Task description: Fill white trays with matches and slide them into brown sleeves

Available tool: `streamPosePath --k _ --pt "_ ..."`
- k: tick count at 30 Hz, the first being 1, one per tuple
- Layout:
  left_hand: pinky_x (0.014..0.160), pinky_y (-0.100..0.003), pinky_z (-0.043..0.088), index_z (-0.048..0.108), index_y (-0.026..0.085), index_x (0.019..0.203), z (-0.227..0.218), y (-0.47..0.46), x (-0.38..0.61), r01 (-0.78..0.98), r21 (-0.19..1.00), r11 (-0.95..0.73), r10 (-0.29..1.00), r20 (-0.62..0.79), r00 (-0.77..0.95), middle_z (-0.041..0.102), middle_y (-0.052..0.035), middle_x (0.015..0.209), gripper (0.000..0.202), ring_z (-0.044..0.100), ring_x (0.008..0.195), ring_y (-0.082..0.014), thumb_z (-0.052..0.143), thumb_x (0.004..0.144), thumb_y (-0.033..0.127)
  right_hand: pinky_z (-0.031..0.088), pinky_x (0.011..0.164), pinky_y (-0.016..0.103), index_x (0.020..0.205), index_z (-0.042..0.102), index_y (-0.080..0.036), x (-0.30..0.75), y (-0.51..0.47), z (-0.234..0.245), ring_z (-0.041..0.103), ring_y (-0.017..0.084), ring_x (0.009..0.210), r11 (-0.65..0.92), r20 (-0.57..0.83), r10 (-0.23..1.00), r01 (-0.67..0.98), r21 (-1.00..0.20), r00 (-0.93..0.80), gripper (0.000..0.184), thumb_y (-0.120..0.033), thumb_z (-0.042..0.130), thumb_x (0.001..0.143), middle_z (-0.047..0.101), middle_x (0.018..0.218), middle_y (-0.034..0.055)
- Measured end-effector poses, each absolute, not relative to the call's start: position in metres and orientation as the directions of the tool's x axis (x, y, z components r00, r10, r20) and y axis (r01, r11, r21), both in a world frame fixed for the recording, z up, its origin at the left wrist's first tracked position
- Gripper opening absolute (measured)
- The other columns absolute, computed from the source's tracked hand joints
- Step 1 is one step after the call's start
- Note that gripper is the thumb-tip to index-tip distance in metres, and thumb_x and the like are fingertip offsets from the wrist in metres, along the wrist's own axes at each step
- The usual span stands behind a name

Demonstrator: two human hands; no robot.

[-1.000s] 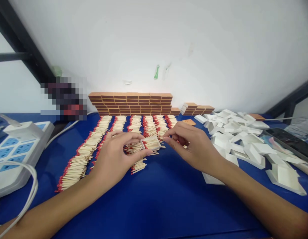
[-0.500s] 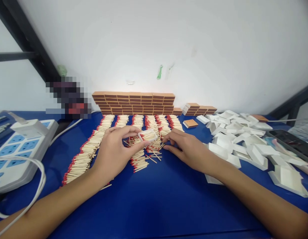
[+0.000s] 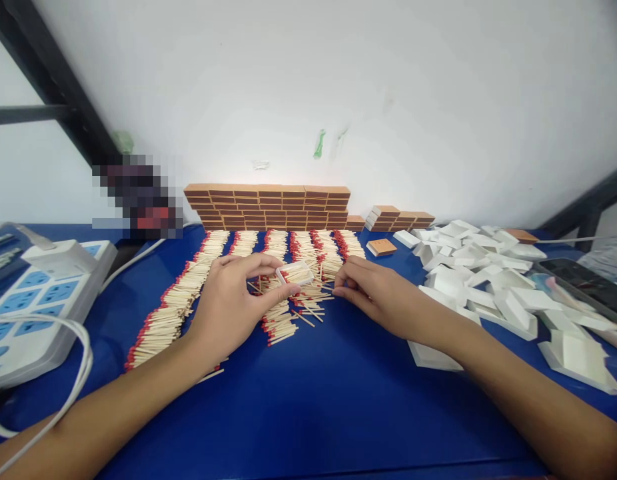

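Observation:
My left hand (image 3: 233, 303) grips a small white matchbox tray (image 3: 294, 273) partly filled with red-tipped matches, held just above the blue table (image 3: 313, 407). My right hand (image 3: 376, 290) rests low beside it, fingertips pinched among loose matches (image 3: 308, 303) on the table; what they hold is too small to make out. Rows of red-tipped matches (image 3: 188, 287) run from my hands toward the wall.
A wall of stacked brown matchboxes (image 3: 266, 207) stands at the back, with a lower stack (image 3: 398, 218) and one loose box (image 3: 382, 247) to its right. Several empty white trays (image 3: 481, 280) lie on the right by a phone (image 3: 586, 283). A power strip (image 3: 36, 303) with cables sits left.
The view shifted slightly. My left hand lifted the tray a little and several matches spilled onto the table. My right hand dropped to the table and drew its fingers together among them.

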State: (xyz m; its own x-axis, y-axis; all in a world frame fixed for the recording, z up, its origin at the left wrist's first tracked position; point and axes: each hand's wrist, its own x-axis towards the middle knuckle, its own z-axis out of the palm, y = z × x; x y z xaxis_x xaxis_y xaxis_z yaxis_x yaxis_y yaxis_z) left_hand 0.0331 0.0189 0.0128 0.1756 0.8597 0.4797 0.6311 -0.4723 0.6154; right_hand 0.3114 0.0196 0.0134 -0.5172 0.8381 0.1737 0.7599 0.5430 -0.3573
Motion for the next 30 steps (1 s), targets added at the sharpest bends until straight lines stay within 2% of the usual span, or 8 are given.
streamPosePath --k 3,8,15,20,25,30 --pt "0.111 -0.054 0.05 0.077 0.029 0.099 0.013 0.018 0.033 0.644 0.595 -0.48 0.855 0.481 0.194 0.085 0.0022 0.103 0.032 0.081 0.099 -0.0299 0.091 0.081 0.051 0.044 0.072 0.032 0.096 0.059 -0.022 0.313 0.02 0.016 0.059 0.02 0.083 0.559 0.176 0.826 0.739 -0.375 -0.536 0.014 -0.025 0.053 0.109 0.063 0.097 0.0059" --pt "0.11 -0.053 0.049 0.076 0.029 0.1 0.013 0.017 0.033 0.657 0.58 -0.481 0.851 0.489 0.192 0.085 0.0022 0.1 0.033 0.081 0.1 -0.03 0.091 0.081 0.052 0.043 0.075 0.032 0.091 0.058 -0.022 0.311 0.02 0.014 0.058 0.02 0.085 0.596 0.102 0.786 0.705 -0.384 -0.609 0.017 -0.023 0.055 0.108 0.063 0.096 0.005" --pt "0.107 -0.048 0.051 0.076 0.028 0.101 0.012 0.016 0.033 0.646 0.576 -0.502 0.842 0.497 0.211 0.085 0.0011 0.101 0.036 0.081 0.099 -0.0286 0.087 0.083 0.057 0.044 0.074 0.032 0.096 0.061 -0.021 0.309 0.019 0.011 0.059 0.019 0.083 0.604 0.135 0.786 0.704 -0.373 -0.603 0.014 -0.025 0.055 0.108 0.063 0.098 0.0054" --pt "0.108 -0.049 0.049 0.076 0.029 0.101 0.011 0.016 0.033 0.666 0.558 -0.495 0.842 0.496 0.21 0.085 0.0017 0.099 0.035 0.08 0.101 -0.0291 0.086 0.084 0.058 0.045 0.074 0.032 0.093 0.06 -0.021 0.309 0.019 0.011 0.06 0.02 0.084 0.597 0.12 0.791 0.713 -0.368 -0.6 0.016 -0.022 0.053 0.108 0.065 0.098 0.0063" --pt "0.106 -0.049 0.049 0.077 0.029 0.101 0.011 0.017 0.033 0.693 0.52 -0.499 0.839 0.49 0.237 0.085 0.0005 0.101 0.035 0.08 0.103 -0.0303 0.086 0.084 0.058 0.046 0.072 0.032 0.097 0.061 -0.022 0.314 0.02 0.017 0.061 0.019 0.081 0.613 0.203 0.785 0.686 -0.391 -0.586 0.014 -0.025 0.054 0.109 0.065 0.094 0.0053" --pt "0.106 -0.049 0.046 0.077 0.027 0.104 0.009 0.016 0.033 0.685 0.5 -0.53 0.822 0.501 0.271 0.085 0.0005 0.102 0.035 0.08 0.098 -0.0277 0.088 0.084 0.054 0.045 0.07 0.032 0.096 0.059 -0.022 0.317 0.021 0.021 0.06 0.019 0.08 0.629 0.309 0.777 0.705 -0.327 -0.549 0.014 -0.025 0.052 0.109 0.063 0.095 0.006"
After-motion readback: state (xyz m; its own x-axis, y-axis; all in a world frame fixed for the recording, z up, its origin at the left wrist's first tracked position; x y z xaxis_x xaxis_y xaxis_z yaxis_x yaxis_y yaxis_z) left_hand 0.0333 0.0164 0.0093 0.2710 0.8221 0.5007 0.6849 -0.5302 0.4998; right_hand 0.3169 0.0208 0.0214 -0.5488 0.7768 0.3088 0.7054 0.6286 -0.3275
